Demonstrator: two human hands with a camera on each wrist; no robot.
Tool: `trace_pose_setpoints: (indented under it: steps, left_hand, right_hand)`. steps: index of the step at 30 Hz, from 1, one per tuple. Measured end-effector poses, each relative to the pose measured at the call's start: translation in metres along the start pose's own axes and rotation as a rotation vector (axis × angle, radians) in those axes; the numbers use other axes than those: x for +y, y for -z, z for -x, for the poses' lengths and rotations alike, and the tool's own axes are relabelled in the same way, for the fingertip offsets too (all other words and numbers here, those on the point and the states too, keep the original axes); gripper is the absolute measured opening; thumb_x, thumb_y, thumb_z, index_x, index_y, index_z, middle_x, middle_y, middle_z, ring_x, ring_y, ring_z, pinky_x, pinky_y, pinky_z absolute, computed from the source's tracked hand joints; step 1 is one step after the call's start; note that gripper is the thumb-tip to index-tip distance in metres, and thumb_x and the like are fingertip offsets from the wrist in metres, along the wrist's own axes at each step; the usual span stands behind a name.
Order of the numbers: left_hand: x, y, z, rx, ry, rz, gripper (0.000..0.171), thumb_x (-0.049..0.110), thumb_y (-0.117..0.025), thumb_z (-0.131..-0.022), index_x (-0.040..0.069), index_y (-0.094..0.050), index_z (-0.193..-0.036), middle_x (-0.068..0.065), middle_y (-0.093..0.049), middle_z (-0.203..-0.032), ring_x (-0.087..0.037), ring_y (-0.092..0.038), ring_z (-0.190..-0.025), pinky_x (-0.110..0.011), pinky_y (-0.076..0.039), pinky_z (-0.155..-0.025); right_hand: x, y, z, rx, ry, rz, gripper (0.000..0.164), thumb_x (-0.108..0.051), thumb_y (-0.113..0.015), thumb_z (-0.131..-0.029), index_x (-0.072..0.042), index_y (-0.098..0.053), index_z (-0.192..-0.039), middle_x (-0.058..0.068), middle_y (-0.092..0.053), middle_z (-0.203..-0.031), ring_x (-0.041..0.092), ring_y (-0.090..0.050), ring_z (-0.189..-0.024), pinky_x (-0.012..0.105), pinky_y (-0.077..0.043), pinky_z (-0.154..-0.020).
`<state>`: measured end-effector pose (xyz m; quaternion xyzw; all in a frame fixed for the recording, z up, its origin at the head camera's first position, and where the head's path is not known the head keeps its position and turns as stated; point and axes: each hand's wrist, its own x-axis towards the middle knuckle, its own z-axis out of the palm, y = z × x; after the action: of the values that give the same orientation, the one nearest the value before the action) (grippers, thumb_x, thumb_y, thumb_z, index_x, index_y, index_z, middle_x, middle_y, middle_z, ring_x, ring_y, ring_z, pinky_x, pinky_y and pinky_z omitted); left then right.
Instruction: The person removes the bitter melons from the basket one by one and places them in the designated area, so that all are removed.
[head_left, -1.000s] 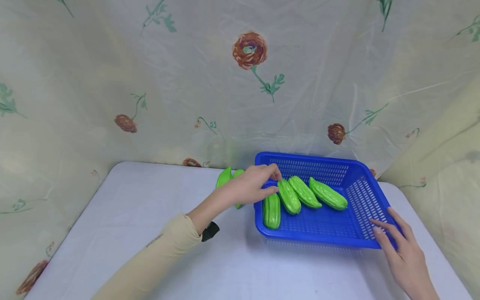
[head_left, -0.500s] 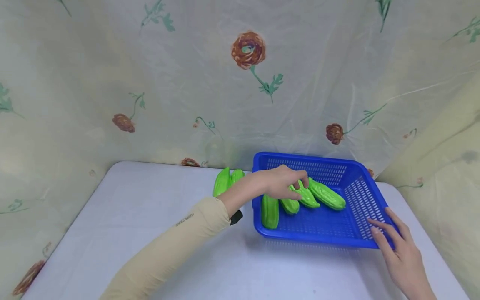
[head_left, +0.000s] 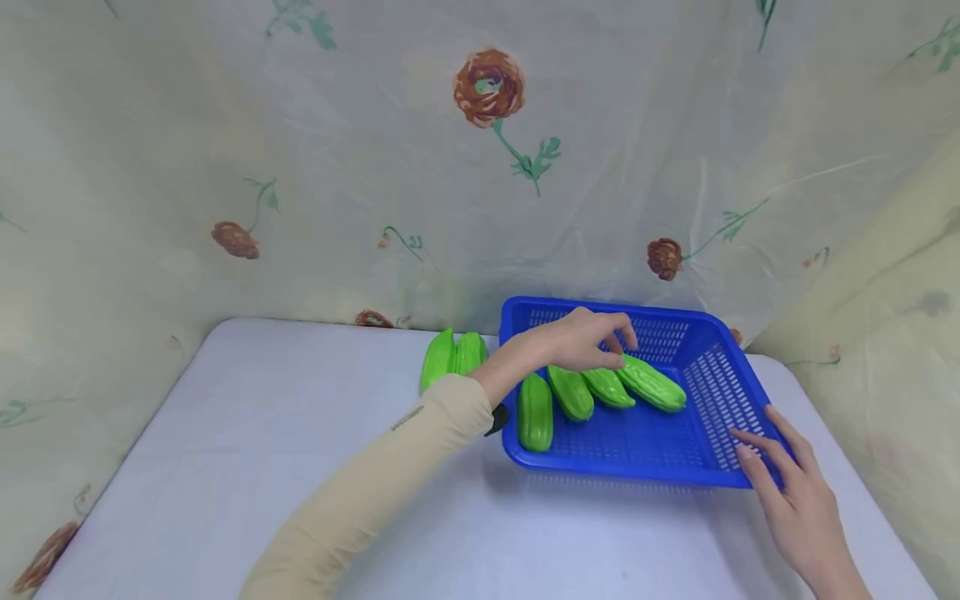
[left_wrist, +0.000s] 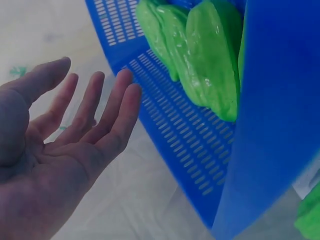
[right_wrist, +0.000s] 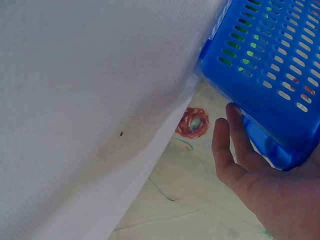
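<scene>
Several bright green, ridged bitter melons [head_left: 536,413] lie side by side in a blue slotted plastic basket [head_left: 622,473]. My left hand [head_left: 579,337] hovers over them, fingers loosely bent and holding nothing; it hides their upper ends in the head view. From the left wrist view, that hand [left_wrist: 65,155] is apart from the melons [left_wrist: 212,55]. At the basket's near right corner, my right hand [head_left: 802,504] grips the rim, with some fingers reaching inside. Left of the basket, two more bitter melons [head_left: 438,360] rest on the table, partly behind my left forearm.
A white cloth covers the table [head_left: 247,442]. Behind it hangs a pale curtain [head_left: 337,167] with a brown flower print, close to the basket's far rim. The basket sits on the right half of the table.
My left hand has moved right from the basket's left rim to above the melons in the middle. My right hand keeps its place on the basket corner. The view has shifted slightly.
</scene>
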<state>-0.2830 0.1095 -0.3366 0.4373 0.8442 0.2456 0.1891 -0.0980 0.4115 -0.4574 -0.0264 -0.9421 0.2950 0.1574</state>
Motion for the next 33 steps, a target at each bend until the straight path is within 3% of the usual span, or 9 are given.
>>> trace_pose_setpoints:
  steps: [8, 15, 22, 28, 33]
  left_hand:
    - [-0.005, -0.003, -0.014, -0.024, 0.059, 0.029, 0.032, 0.018, -0.062, -0.111, 0.014, -0.059, -0.143, -0.010, -0.068, -0.148, -0.020, -0.063, -0.139, -0.027, -0.054, -0.105]
    - [-0.004, -0.005, -0.027, -0.022, 0.080, 0.010, 0.034, 0.017, -0.063, -0.110, 0.014, -0.059, -0.143, -0.009, -0.069, -0.145, -0.020, -0.062, -0.139, -0.026, -0.053, -0.106]
    - [-0.003, -0.010, -0.042, -0.062, 0.108, 0.002, 0.035, 0.016, -0.063, -0.110, 0.015, -0.058, -0.145, -0.009, -0.067, -0.148, -0.018, -0.061, -0.139, -0.024, -0.053, -0.102]
    - [-0.003, -0.008, -0.050, -0.039, 0.130, -0.025, 0.036, 0.014, -0.067, -0.108, 0.015, -0.060, -0.143, -0.009, -0.069, -0.147, -0.018, -0.063, -0.136, -0.026, -0.054, -0.104]
    - [-0.004, -0.008, -0.056, -0.074, 0.161, -0.031, 0.040, 0.012, -0.066, -0.107, 0.015, -0.059, -0.147, -0.007, -0.068, -0.147, -0.019, -0.060, -0.140, -0.025, -0.054, -0.104]
  right_hand:
    - [-0.001, 0.001, 0.000, 0.008, 0.001, -0.002, 0.041, -0.030, -0.050, -0.115, -0.004, -0.066, -0.143, 0.017, -0.026, -0.179, 0.062, -0.023, -0.159, 0.088, -0.021, -0.116]
    - [0.002, 0.003, 0.002, 0.021, 0.009, -0.001, 0.040, -0.028, -0.051, -0.115, -0.004, -0.066, -0.142, 0.017, -0.026, -0.179, 0.061, -0.024, -0.159, 0.088, -0.021, -0.117]
    - [0.002, 0.002, 0.004, 0.026, 0.011, -0.008, 0.039, -0.027, -0.051, -0.115, -0.004, -0.066, -0.142, 0.017, -0.027, -0.178, 0.062, -0.025, -0.158, 0.089, -0.022, -0.114]
    - [0.000, 0.002, 0.002, 0.021, 0.012, -0.009, 0.039, -0.028, -0.051, -0.115, -0.004, -0.066, -0.142, 0.016, -0.026, -0.179, 0.061, -0.024, -0.159, 0.088, -0.021, -0.117]
    - [-0.002, 0.004, 0.000, 0.010, 0.001, 0.003, 0.041, -0.030, -0.050, -0.115, -0.004, -0.065, -0.143, 0.017, -0.025, -0.179, 0.061, -0.023, -0.159, 0.088, -0.021, -0.117]
